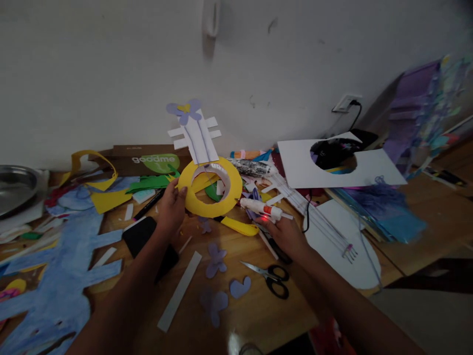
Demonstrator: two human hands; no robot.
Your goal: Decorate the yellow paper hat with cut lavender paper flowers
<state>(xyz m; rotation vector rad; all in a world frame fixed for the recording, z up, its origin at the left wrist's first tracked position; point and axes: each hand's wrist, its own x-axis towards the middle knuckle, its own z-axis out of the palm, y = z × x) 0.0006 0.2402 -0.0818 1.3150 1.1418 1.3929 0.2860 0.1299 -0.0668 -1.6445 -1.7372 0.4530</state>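
My left hand grips the left edge of a yellow paper ring, raised over the table. From the ring's top rises a white paper neck with drawn lines and side tabs, topped by a purple paper flower with a yellow middle. My right hand is closed around a white glue gun, whose red light glows. Its nozzle points left, close to the ring's lower right edge. Beneath the ring lies a yellow utility knife.
Open scissors, purple paper flowers, a purple heart and a white strip lie in front. A blue cut-out is at left; a white guitar-shaped cut-out and holed white board are at right. A dark cord hangs behind.
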